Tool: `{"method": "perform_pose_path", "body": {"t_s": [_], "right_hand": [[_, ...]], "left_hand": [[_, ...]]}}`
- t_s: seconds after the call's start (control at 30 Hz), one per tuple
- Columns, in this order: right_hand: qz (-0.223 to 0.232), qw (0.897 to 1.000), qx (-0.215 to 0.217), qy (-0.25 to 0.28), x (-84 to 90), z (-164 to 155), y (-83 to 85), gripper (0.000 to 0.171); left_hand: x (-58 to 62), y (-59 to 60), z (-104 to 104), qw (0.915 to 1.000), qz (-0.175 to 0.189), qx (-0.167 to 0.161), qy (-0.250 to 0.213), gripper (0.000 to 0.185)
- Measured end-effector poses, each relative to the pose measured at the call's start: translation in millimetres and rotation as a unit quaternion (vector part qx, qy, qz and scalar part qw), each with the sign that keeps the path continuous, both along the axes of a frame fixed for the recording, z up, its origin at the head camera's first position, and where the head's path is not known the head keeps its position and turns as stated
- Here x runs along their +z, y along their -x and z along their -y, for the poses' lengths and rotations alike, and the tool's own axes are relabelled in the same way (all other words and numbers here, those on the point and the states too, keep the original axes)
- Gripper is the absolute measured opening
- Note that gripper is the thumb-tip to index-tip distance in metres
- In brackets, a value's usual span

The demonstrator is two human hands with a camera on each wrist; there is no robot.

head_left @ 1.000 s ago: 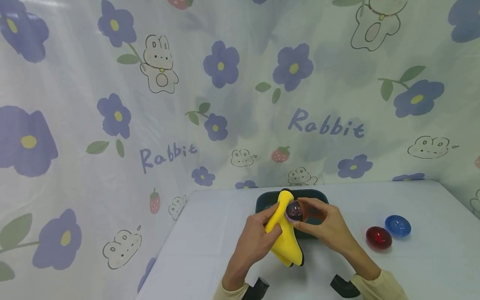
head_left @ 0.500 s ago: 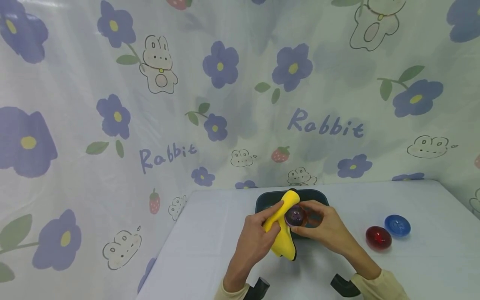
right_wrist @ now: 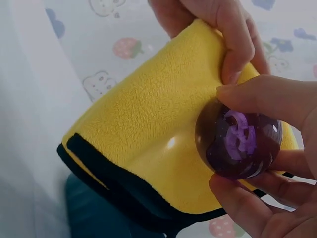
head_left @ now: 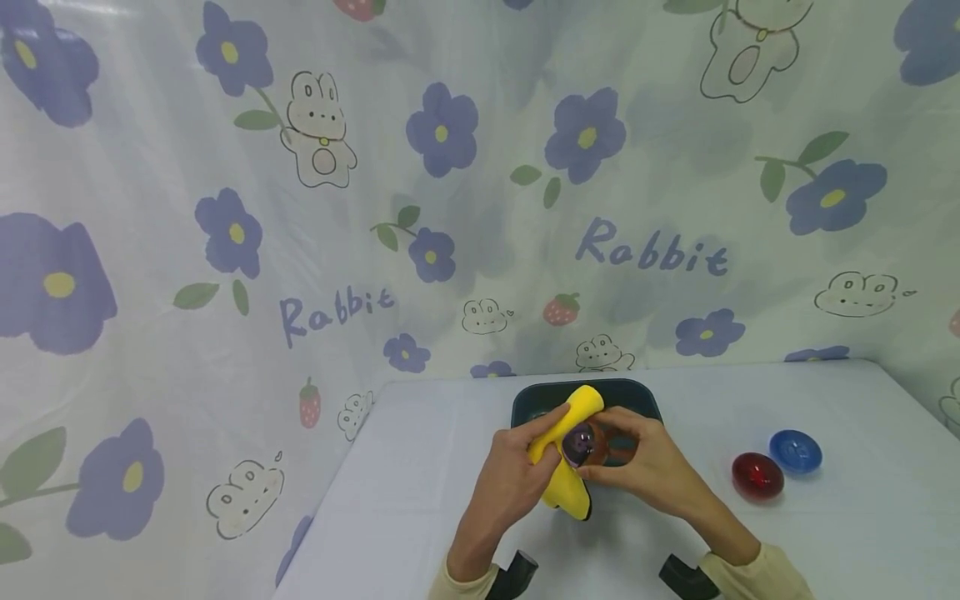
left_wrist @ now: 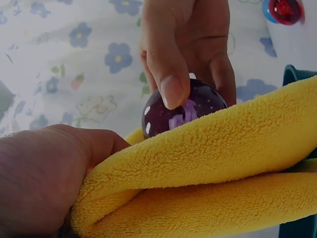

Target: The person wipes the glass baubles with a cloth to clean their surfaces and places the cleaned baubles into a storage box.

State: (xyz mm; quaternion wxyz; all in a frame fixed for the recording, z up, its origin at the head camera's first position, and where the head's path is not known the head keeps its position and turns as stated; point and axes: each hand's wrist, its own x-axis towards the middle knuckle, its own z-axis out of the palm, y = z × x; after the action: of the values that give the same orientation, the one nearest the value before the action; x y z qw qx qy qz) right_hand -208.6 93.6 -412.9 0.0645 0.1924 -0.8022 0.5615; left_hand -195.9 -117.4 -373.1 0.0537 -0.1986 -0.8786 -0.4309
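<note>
Pinching glossy, round purple piece (right_wrist: pixel 242 141): right fingers (right_wrist: pixel 262 96); fleecy yellow cloth (right_wrist: pixel 148 114): left fingers (right_wrist: pixel 236 49).

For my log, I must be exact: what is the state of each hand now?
Left hand: closed, holding the cloth.
Right hand: closed, holding the purple piece.

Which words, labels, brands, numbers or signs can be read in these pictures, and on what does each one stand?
"Rabbit" on the backdrop, left of centre.
"Rabbit" on the same backdrop, right of centre.
Purple ball: shape inside, too unclear to read.
Red piece, blue piece: any marks too small to read.
</note>
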Motion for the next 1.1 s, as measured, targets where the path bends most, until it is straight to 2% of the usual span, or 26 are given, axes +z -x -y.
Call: {"method": "perform_pose_path", "body": {"t_s": [0.3, 0.57, 0.73, 1.1], "right_hand": [[-0.022, 0.999, 0.004, 0.037, 1.8, -1.1, -1.5, 0.057], [-0.024, 0.997, -0.012, 0.073, -0.2, 1.2, -2.6, 0.058], [-0.024, 0.996, -0.021, 0.083, 0.1, 0.5, -3.0, 0.059], [-0.058, 0.996, -0.053, 0.044, -1.5, -2.3, 0.9, 0.055]], "left_hand": [[-0.3, 5.7, 3.8, 0.9998, 0.014, -0.014, 0.002, 0.052], [-1.6, 2.9, -0.5, 0.9987, 0.046, -0.018, -0.015, 0.058], [-1.8, 0.1, -2.1, 0.9984, 0.050, -0.021, -0.018, 0.061], [-0.5, -2.1, -1.6, 0.9978, 0.062, -0.018, -0.014, 0.062]]}}
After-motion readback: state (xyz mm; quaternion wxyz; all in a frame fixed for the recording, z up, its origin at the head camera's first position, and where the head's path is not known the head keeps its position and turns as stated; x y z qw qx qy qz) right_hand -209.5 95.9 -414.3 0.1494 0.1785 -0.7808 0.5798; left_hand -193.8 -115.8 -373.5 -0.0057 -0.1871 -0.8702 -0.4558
